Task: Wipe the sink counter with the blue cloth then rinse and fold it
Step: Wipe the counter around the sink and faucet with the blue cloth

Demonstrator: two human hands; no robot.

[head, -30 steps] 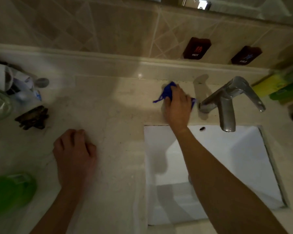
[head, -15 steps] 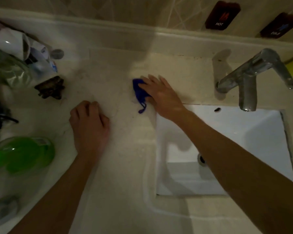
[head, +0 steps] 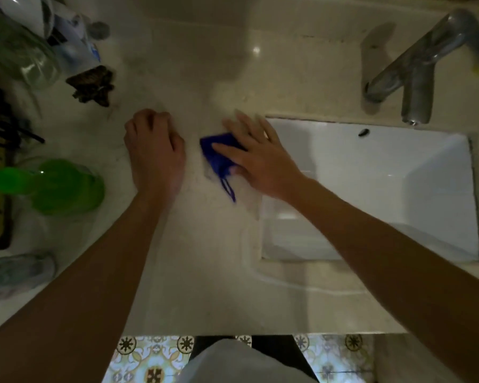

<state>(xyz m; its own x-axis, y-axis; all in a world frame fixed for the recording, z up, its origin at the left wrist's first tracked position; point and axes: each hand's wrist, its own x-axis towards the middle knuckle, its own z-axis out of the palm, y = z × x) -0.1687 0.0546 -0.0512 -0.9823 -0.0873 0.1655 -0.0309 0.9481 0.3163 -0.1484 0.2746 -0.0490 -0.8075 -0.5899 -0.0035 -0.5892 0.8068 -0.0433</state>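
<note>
The blue cloth (head: 217,154) lies bunched on the beige sink counter (head: 194,258), just left of the white basin (head: 371,189). My right hand (head: 256,156) presses flat on it with straight, spread fingers, and a loop of the cloth trails toward me. My left hand (head: 154,146) rests on the counter a little to the left, its fingers curled under and holding nothing. A wet streak runs on the counter in front of the basin.
A steel faucet (head: 418,67) stands behind the basin. At the left edge crowd a green plastic bottle (head: 56,185), a glass jar (head: 25,56), a dark hair clip (head: 91,85) and other toiletries. The counter's front edge and patterned floor tiles (head: 150,357) lie below.
My right hand has slid the blue cloth from beside the faucet leftward and toward me, along the basin's left corner. My left hand has stayed put. The view has tilted down.
</note>
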